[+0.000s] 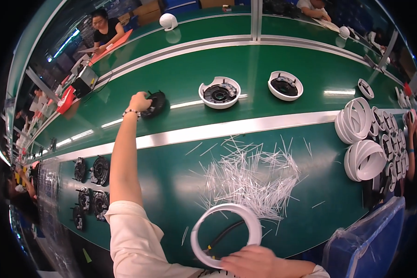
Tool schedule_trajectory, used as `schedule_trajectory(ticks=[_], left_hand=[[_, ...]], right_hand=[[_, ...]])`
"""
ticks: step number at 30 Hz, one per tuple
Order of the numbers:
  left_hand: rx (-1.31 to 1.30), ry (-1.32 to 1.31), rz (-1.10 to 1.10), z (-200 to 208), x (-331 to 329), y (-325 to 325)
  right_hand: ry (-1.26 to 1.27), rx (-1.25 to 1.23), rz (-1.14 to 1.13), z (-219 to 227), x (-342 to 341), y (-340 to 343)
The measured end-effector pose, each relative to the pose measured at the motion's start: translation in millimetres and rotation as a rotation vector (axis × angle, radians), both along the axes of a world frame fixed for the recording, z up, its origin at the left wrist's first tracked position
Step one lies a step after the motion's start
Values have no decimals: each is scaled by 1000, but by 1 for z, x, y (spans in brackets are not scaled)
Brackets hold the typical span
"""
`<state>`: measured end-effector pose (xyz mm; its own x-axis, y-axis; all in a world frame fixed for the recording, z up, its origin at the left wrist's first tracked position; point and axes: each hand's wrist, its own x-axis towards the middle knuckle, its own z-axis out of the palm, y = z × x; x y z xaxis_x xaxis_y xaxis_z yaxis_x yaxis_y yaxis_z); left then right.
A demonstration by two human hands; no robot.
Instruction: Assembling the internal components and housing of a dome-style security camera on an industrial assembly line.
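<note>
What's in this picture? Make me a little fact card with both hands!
Left hand: touching a round black plastic part
Right hand: holding a wide white plastic ring
Middle: loose pile of thin white strips
Left side: five more round black parts
Right side: stacks of white plastic rings
Far side: two white bowl-shaped plastic shells, black parts inside

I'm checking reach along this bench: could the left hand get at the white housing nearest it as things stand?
Likely yes: between the left hand and that white housing lie only the black round part the hand touches and a stretch of green surface.
</note>
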<state>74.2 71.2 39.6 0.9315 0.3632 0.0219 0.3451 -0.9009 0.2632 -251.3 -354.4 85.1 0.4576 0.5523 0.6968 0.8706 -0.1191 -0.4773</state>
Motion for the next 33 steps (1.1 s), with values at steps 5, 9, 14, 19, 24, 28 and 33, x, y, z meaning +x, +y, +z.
schedule_trajectory(ticks=[5,9,14,19,24,28,33], left_hand=[[-196,-168,37,-5,-28,-9],[-877,-395,50,6,-79,-56],[-1176,-611,-73,-1,-188,-97],[-1419,-667,-99,5,-258,-137],[-1474,-709,-89,5,-277,-161],[-1522,-710,-143,1,-281,-171],[-1592,-793,-152,-16,-291,-177]], right_hand=[[47,-332,264,2,-21,29],[12,-481,163,-33,-37,38],[184,-706,72,10,-5,45],[259,-979,63,7,9,57],[274,-893,39,3,9,58],[305,-866,95,-3,10,59],[312,-427,180,19,25,46]])
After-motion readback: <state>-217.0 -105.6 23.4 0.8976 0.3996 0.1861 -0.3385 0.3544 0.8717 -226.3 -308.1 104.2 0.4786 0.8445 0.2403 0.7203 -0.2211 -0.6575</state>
